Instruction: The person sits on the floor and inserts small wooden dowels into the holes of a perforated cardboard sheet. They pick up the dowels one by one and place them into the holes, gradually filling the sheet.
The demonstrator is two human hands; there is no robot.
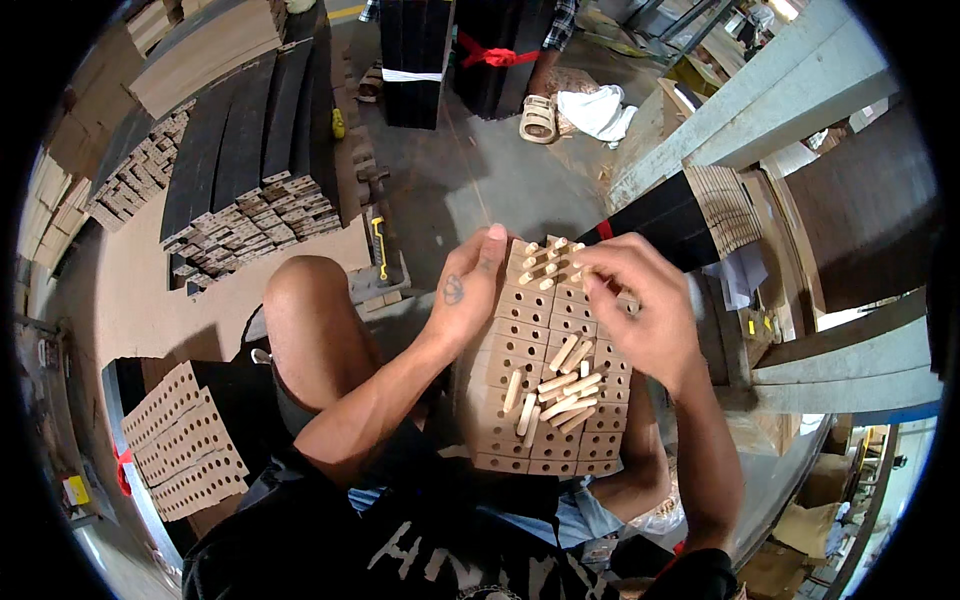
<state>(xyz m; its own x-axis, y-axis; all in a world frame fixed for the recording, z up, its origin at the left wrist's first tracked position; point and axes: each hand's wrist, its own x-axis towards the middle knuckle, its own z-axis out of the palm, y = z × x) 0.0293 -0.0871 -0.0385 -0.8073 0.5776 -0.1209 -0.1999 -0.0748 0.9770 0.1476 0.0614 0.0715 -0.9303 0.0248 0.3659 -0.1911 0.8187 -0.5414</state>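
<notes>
A bundle of drilled wooden boards point(520, 345) stands between my legs, its end face turned up with rows of round holes. Along its far left edge, my left hand point(467, 295) grips the side, thumb up; the other fingers are mostly hidden. Several wooden dowels point(540, 270) stand in holes at the far end. Over the far right corner, my right hand point(645, 305) has thumb and fingertips pinched on a dowel point(578, 274), partly covered by the fingers. A loose pile of dowels point(568, 397) lies on the nearer half of the end face.
Stacked black boards point(235, 165) stand at the left. Another drilled bundle point(190, 440) is beside my left leg, and a black bundle point(660, 220) lies at the right near a pale beam point(770, 100). A yellow-handled tool point(379, 248) is on the floor. Another person's sandal point(538, 120) shows ahead.
</notes>
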